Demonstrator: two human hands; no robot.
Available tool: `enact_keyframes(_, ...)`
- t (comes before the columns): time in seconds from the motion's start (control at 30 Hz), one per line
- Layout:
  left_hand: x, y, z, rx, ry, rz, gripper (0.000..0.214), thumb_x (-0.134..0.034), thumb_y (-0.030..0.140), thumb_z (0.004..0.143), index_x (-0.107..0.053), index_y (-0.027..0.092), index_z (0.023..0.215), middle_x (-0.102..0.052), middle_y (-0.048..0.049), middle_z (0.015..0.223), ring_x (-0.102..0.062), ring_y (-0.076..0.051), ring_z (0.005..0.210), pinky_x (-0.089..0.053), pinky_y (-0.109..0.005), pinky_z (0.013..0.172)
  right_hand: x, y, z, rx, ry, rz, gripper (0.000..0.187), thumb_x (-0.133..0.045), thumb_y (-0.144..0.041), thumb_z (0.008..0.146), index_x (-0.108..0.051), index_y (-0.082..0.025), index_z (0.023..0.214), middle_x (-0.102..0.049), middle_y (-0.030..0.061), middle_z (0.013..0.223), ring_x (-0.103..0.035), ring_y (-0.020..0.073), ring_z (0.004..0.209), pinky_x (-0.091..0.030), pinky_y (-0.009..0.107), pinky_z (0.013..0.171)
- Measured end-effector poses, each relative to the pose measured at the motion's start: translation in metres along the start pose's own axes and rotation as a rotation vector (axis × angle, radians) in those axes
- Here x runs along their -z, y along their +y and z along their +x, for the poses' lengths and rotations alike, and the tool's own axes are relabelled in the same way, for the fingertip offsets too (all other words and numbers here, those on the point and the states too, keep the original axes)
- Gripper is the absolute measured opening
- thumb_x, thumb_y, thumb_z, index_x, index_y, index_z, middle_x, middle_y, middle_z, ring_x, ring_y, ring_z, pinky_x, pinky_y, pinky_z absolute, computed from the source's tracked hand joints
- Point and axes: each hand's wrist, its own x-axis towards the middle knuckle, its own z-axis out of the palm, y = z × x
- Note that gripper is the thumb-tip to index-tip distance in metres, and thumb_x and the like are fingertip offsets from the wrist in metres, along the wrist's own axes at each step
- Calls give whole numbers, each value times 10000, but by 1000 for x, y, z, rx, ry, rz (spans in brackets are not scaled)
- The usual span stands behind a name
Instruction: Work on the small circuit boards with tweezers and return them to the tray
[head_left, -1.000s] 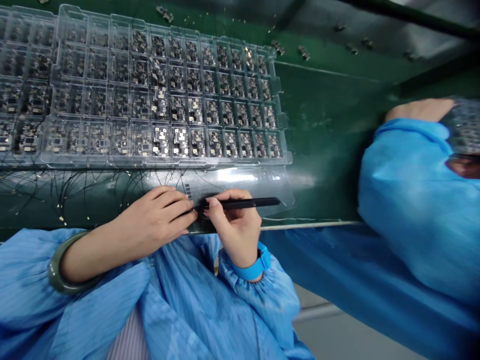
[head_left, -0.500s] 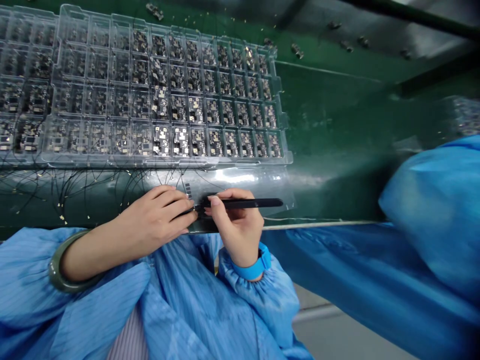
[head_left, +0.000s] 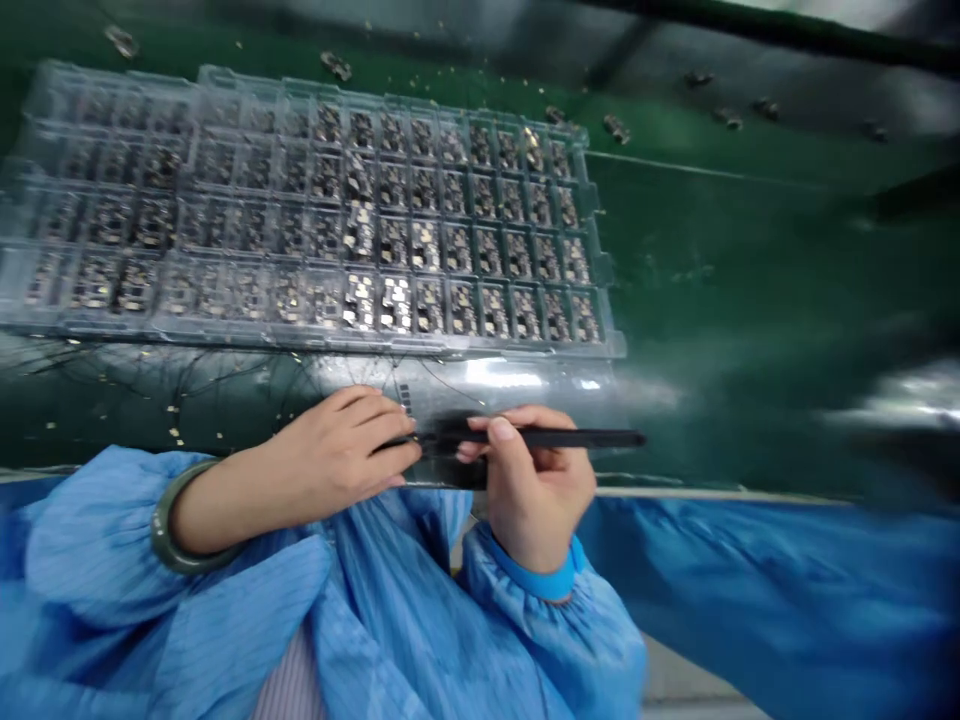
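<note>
My right hand (head_left: pixel 536 480) is closed on a black pen-like tool (head_left: pixel 570 437) that lies level and points left. My left hand (head_left: pixel 341 450) rests on the green bench edge, its fingers pinched around something small and dark that I cannot make out, right at the tool's tip. Both hands meet over a clear plastic sheet (head_left: pixel 517 385) at the near edge. Just beyond them lies a clear compartment tray (head_left: pixel 607 345) with several small circuit boards (head_left: pixel 397 300) in its pockets.
Thin black wires (head_left: pixel 187 385) with gold ends lie scattered on the green bench (head_left: pixel 712 280) to the left of my hands. Small metal parts (head_left: pixel 616 126) sit at the far edge. A blue-clad fabric band (head_left: pixel 787 580) runs along the right front.
The view has shifted, so everything sits lower and further right. A co-worker's blue sleeve and hand at the right have gone from sight. My hands keep the same hold.
</note>
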Motion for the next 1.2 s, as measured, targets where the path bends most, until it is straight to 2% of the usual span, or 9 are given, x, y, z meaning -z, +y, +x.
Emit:
enact_keyframes(0.1,6,2,-1,-13,114,-39,153,-537,189,925,-641,122,1015,-702,-79,1042,-628,-197,985,-500,-367,916,-1,0,3,28,70,30,207,-785,-291,728,-627,-193,819,-721,-16,684,-643,113,434,-565,216,462)
enact_keyframes(0.2,15,4,-5,28,325,-42,123,-515,127,888,-620,130,952,-717,-66,969,-644,-159,888,-518,-323,821,-3,-1,6,87,142,78,222,-815,-256,672,-637,-175,776,-710,-7,655,-619,122,405,-551,232,431)
enact_keyframes(0.33,47,-9,-23,283,502,119,121,-525,142,884,-602,171,971,-706,-64,957,-638,-167,878,-519,-330,789,-4,-3,3,211,174,125,203,-809,-237,664,-635,-181,752,-689,-7,671,-620,135,443,-533,245,407)
enact_keyframes(0.5,100,-77,-66,789,328,612,229,-462,276,936,-651,147,941,-653,-129,1000,-582,-292,1000,-468,-473,897,-1,-4,-8,301,137,-63,156,-787,-201,708,-654,-177,785,-700,26,766,-637,128,504,-577,259,479)
enact_keyframes(0.6,115,-121,-89,1015,129,664,339,-401,329,949,-661,144,1062,-593,-156,1096,-532,-320,1078,-444,-469,926,0,-4,-11,316,109,-42,153,-779,-193,730,-649,-159,803,-700,25,781,-650,118,515,-577,243,508)
enact_keyframes(0.7,120,-145,-102,1065,-3,575,396,-380,358,954,-618,171,1210,-580,-144,1161,-490,-313,1158,-384,-452,1011,1,-3,-11,309,111,-24,166,-781,-190,735,-642,-146,815,-699,23,784,-654,111,517,-576,232,523)
enact_keyframes(0.9,124,-164,-108,1093,-97,506,462,-417,415,923,-581,200,1298,-570,-148,1207,-452,-341,1194,-345,-478,1028,-1,-1,-8,266,124,16,171,-779,-200,738,-630,-149,806,-691,7,773,-643,97,480,-565,208,498)
enact_keyframes(1.07,130,-176,-98,1113,-112,460,425,-526,354,839,-632,147,1194,-562,-161,1154,-457,-358,1175,-355,-488,1023,-1,1,-8,258,92,-10,189,-780,-237,733,-631,-152,812,-690,14,740,-634,110,470,-567,230,473)
enact_keyframes(1.2,132,-166,-94,1099,-47,415,387,-571,325,796,-606,119,1123,-585,-138,1100,-507,-315,1129,-416,-422,990,3,-1,-9,260,57,47,165,-765,-218,746,-627,-158,814,-690,16,755,-621,106,470,-559,240,469)
